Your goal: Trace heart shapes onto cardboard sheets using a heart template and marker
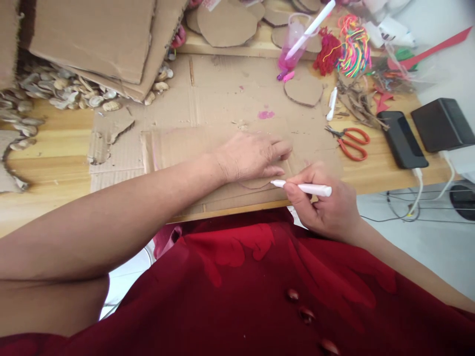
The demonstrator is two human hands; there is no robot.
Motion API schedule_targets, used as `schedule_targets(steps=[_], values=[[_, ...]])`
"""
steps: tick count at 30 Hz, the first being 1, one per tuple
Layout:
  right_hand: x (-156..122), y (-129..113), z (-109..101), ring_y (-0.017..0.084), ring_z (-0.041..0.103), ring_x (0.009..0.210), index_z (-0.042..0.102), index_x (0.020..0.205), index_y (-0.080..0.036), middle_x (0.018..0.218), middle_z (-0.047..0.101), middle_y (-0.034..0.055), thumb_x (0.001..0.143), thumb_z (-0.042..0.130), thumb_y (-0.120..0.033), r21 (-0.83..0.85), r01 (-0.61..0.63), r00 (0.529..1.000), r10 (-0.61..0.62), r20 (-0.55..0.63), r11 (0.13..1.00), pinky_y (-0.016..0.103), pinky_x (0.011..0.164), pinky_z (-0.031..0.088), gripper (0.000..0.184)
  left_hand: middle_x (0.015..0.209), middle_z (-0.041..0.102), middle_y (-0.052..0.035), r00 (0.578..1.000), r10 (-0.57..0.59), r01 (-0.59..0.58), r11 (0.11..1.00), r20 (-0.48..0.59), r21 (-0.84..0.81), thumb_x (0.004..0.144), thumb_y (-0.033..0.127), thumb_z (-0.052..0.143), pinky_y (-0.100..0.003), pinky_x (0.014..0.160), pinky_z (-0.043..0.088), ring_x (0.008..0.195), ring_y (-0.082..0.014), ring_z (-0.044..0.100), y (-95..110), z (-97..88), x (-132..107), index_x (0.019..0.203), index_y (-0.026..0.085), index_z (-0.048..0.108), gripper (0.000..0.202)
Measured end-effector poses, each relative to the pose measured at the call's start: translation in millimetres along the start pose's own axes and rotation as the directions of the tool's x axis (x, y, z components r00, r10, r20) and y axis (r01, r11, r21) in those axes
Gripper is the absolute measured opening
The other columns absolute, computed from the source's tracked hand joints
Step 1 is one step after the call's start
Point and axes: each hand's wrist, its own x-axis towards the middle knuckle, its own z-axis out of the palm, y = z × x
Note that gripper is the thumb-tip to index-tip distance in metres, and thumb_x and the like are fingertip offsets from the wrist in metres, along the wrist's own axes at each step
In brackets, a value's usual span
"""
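My right hand [324, 200] grips a white marker pen [313, 189], its tip touching a piece of cardboard [196, 153] at the table's front edge. Below my left hand [256, 155], a thin curved line runs on the cardboard up to the pen tip. That left hand lies on the cardboard with its thumb and fingers apart, the fingers slightly bent, and it hides part of the sheet. A larger cardboard sheet [222, 89] spreads underneath. Further back lies a rounded cardboard cutout [303, 91].
Orange-handled scissors [352, 142], a white pen cap [332, 104], a black phone [403, 139] and a black box [443, 124] lie on the right. Behind are a pink cup [295, 42] with a pen and colourful threads [354, 47]. Stacked cardboard [92, 39] and shells [63, 89] occupy the left.
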Motion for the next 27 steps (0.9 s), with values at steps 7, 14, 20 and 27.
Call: schedule_targets(steps=[7,14,20,27], values=[[-2.5,-1.0,-0.3,0.014,0.06,0.062,0.063,0.091,-0.023,0.077,0.065,0.0007,0.1,0.06,-0.027,0.005,0.003,1.0,-0.003,0.013,1.0,0.029,0.053,0.043,0.01,0.116,0.073,-0.0015,1.0,-0.02,0.02,1.0,0.001,-0.001,0.097,0.042,0.058,-0.034,0.081,0.045,0.106,-0.0244,0.067,1.2,-1.5,-0.5,0.12,0.028,0.064,0.028],[-1.7,-2.2,0.2,0.014,0.063,0.063,0.06,0.092,-0.024,0.078,0.067,0.0006,0.102,0.057,-0.027,-0.01,0.04,0.999,-0.039,0.036,0.999,0.029,0.053,0.044,0.01,0.118,0.072,-0.0019,1.0,-0.025,0.026,0.999,0.018,-0.022,0.098,0.044,0.057,-0.034,0.083,0.045,0.107,-0.0244,0.067,1.2,-2.6,-0.7,0.121,0.028,0.063,0.028],[-6.0,-3.5,-3.0,0.017,0.065,0.064,0.06,0.094,-0.025,0.079,0.068,0.0032,0.102,0.056,-0.027,-0.042,-0.017,0.998,0.019,0.052,0.999,0.032,0.057,0.048,0.009,0.12,0.072,-0.0018,1.0,-0.021,0.021,0.999,0.021,-0.026,0.097,0.045,0.058,-0.035,0.084,0.045,0.109,-0.0251,0.066,1.2,-3.1,-0.8,0.119,0.028,0.063,0.028],[-4.9,-2.0,-1.3,0.016,0.064,0.065,0.063,0.094,-0.025,0.082,0.07,0.0029,0.103,0.056,-0.034,-0.008,0.001,0.999,-0.001,0.049,1.0,0.031,0.054,0.042,0.015,0.12,0.072,-0.0026,1.0,-0.013,0.013,1.0,0.006,-0.022,0.098,0.045,0.057,-0.035,0.082,0.045,0.109,-0.0253,0.067,-1.0,-0.8,-0.9,0.122,0.028,0.062,0.029]])
